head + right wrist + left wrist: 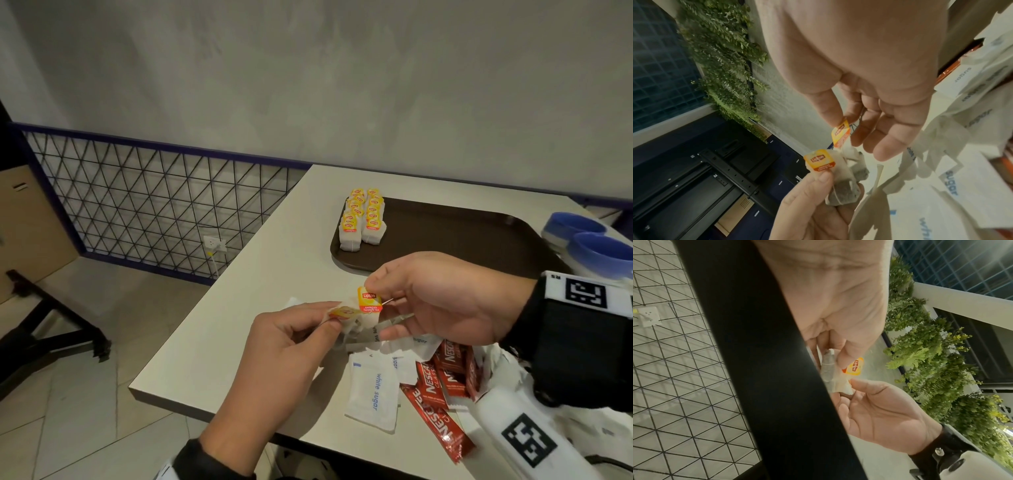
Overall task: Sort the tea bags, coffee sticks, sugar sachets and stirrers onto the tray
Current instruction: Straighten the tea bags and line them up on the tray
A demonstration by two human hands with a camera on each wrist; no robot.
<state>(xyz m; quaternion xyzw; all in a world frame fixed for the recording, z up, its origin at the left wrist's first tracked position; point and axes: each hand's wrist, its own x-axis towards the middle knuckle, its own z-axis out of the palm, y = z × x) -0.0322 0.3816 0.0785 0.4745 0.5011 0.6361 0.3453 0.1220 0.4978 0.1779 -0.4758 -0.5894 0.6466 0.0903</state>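
Above the table's near part, my left hand (330, 320) pinches a white tea bag (842, 186) together with its yellow tag (820, 160). A second tea bag (858, 170) hangs bunched against it. My right hand (371, 286) pinches that one's yellow Lipton tag (370, 299) between thumb and forefinger, its other fingers loose. The brown tray (462, 240) lies beyond the hands, with two rows of tea bags (363, 219) at its left end. White sugar sachets (375, 390) and red Nescafe coffee sticks (433, 387) lie jumbled under my right hand.
Two blue bowls (589, 240) stand to the right of the tray. The table's left edge (219, 291) drops to a tiled floor, with a blue wire-mesh fence (144, 195) behind. A black table base (51, 329) stands on the floor at left.
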